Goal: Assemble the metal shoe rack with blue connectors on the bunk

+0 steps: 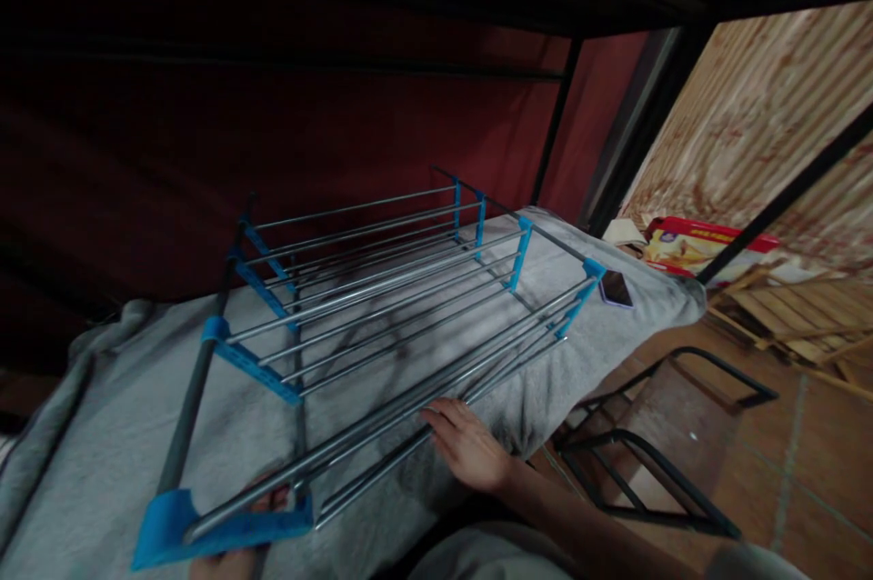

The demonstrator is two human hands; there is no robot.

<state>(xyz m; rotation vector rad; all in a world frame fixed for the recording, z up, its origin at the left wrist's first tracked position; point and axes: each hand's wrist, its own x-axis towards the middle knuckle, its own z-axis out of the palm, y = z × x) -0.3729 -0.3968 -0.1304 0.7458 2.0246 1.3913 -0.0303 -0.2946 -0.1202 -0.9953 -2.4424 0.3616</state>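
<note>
A shoe rack [372,296] of grey metal tubes and blue plastic brackets lies on a grey blanket [109,425]. My left hand [269,496] is wrapped around the near-left blue bracket [170,521] from below, partly hidden behind it. Over the front metal rods [382,468], my right hand [470,448] has its fingers curled near their middle. The left ends of these front rods stick out beside the near-left bracket, apparently free of it. At the far right corner, another blue bracket [592,271] holds tube ends.
A phone [616,289] lies on the blanket right of the rack. Black frame bars [556,125] stand around the bed, with a dark red wall [382,135] behind. On the tiled floor are a black-framed chair [672,435], wooden slats [805,316] and a red-yellow box [702,244].
</note>
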